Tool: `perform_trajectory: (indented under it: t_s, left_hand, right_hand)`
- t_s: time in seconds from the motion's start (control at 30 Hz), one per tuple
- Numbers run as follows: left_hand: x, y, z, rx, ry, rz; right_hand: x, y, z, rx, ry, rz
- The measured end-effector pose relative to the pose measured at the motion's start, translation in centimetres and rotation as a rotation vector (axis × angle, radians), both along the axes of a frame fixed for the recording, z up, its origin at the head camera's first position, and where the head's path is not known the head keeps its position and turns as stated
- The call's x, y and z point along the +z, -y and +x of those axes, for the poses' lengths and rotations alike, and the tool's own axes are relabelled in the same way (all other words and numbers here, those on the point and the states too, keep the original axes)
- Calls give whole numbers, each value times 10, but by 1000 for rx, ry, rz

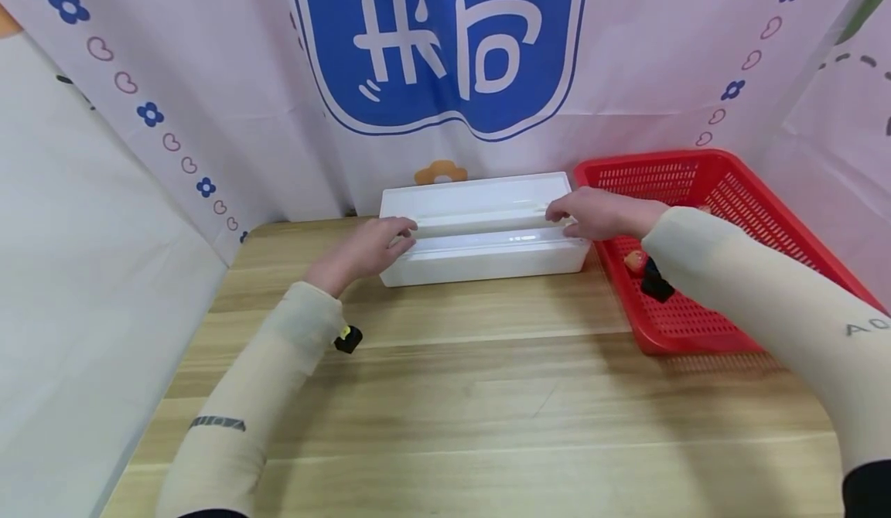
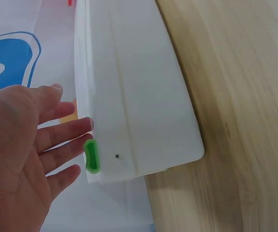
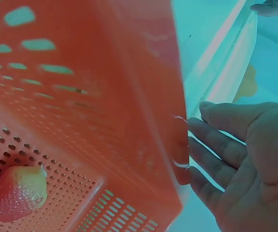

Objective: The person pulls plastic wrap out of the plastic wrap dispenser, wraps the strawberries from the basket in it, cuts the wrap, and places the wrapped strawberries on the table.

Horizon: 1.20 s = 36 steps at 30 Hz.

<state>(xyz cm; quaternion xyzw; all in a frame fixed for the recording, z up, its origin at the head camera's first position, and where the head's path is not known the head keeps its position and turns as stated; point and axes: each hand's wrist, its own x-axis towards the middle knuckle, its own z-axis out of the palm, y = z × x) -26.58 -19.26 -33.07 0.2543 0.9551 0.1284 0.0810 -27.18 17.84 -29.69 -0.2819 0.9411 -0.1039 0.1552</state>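
Observation:
A long white plastic box point(image 1: 487, 261) stands against the back curtain, with a raised white panel point(image 1: 480, 193) along its far side. My left hand point(image 1: 369, 247) is at its left end. In the left wrist view, the loosely extended fingers point(image 2: 64, 134) reach the box's edge beside a small green clip point(image 2: 91, 157). At the right end is my right hand point(image 1: 602, 212), fingers and thumb bent loosely over the box. The right wrist view has this hand point(image 3: 250, 159) beside the red basket wall, which overlaps its fingertips. Nothing shows held in either hand.
To the right, a red perforated basket point(image 1: 650, 340) sits close against the box, under my right forearm. A strawberry point(image 3: 18, 193) lies inside it. The wooden table point(image 1: 445, 394) extends in front of the box. A printed curtain point(image 1: 647, 93) hangs behind.

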Motion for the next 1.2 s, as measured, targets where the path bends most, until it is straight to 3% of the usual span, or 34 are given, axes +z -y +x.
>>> perform_trajectory:
  t_s: [0.43, 0.7, 0.93, 1.2]
  left_hand:
    - [-8, -5, 0, -19, 4, -5]
    - [-10, -4, -1, -19, -4, -12]
    - [-6, -6, 2, 0, 44, -40]
    - [-4, -7, 4, -17, 17, -102]
  right_hand:
    - [-12, 6, -6, -5, -1, 84]
    - [-5, 9, -9, -18, 42, 101]
    - [0, 12, -12, -23, 76, 122]
    - [-1, 14, -15, 23, 50, 149]
